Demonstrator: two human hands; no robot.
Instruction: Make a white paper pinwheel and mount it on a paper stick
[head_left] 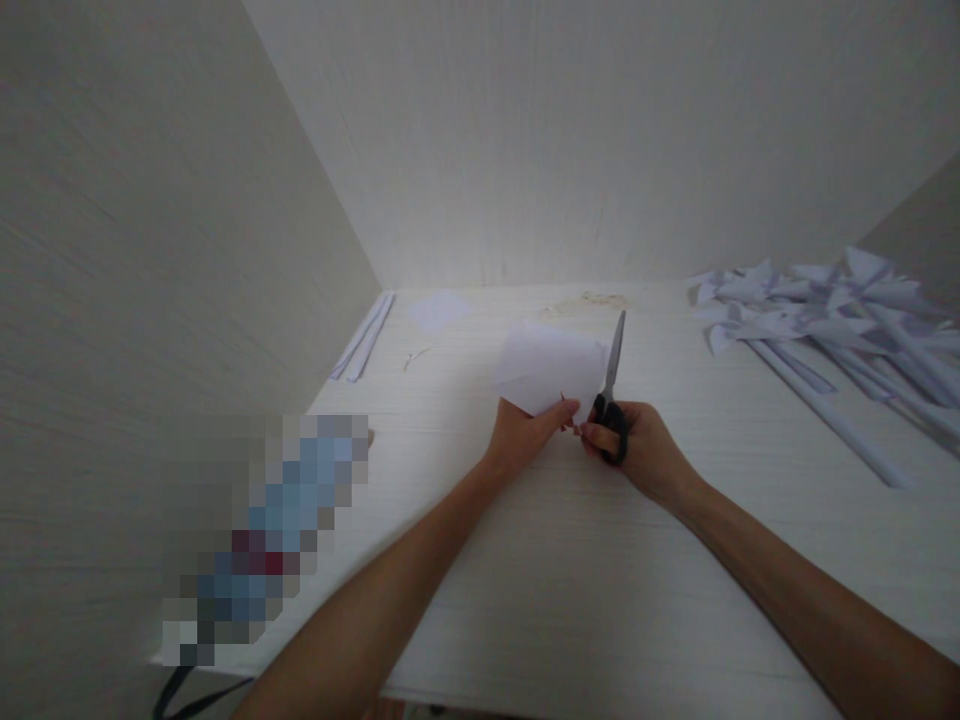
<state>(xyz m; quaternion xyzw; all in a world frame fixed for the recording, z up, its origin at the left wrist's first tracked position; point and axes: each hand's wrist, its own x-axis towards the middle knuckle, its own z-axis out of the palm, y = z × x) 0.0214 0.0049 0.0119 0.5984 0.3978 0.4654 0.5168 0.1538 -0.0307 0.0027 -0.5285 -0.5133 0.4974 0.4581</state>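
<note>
So you've got the white paper pinched at its near corner in your left hand, held up just off the desk around the middle. Your right hand has its fingers closed through the black handles of the scissors, blades pointing away from you and running right along the paper's right edge. From this angle the blades look pressed together, or near enough.

What I'd watch: your left fingertips sit just beside the scissor handles, basically touching range of the pivot. If the paper flops or you feed it in too quickly, skin ends up in the cut line. And the sheet is only held at one corner, so it could twist and the cut could wander or tear.

Room-wise you're fine in the middle. The wall on the left angles in close, with two thin paper strips lying along it. On the right there's a heap of folded paper pinwheels on rolled sticks, well apart from your hands, but a wide elbow swing could knock them. The near desk edge sits under your forearms, and there's a blurred-out patch near the front left corner.
</note>
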